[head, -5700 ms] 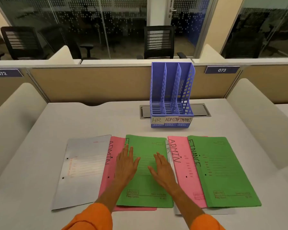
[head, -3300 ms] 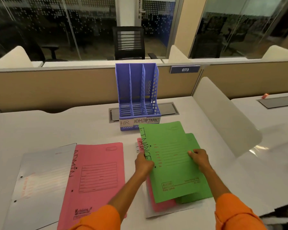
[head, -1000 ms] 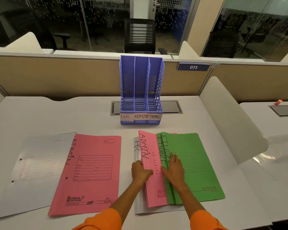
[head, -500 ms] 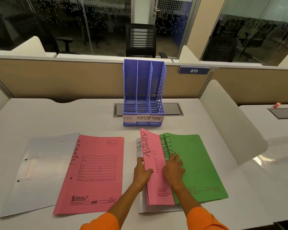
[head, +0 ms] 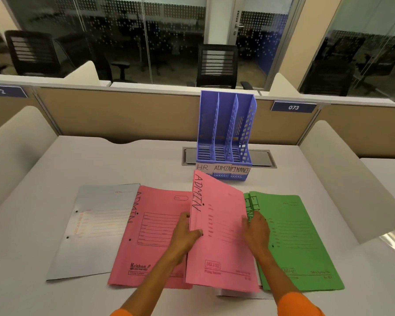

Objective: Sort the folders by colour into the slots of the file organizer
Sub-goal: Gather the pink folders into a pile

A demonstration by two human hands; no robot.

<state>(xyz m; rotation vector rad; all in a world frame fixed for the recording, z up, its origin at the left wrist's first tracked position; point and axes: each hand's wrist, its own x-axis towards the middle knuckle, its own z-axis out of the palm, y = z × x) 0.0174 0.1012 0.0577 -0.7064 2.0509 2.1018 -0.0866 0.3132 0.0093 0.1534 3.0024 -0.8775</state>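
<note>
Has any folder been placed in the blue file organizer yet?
No, all three slots of the file organizer stand empty, and the folders are on the desk or in hand.

A pink ADMIN folder (head: pixel 221 236) is lifted among grey (head: pixel 96 226), pink (head: pixel 151 233) and green folders (head: pixel 299 242) before the empty purple file organizer (head: pixel 226 135).

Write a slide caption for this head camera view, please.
Both hands, left and right, lift a pink ADMIN folder before an empty blue file organizer.

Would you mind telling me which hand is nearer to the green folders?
The right hand: it rests at the left edge of the green folders. The left hand is farther, across the lifted pink folder, holding its left edge.
</note>
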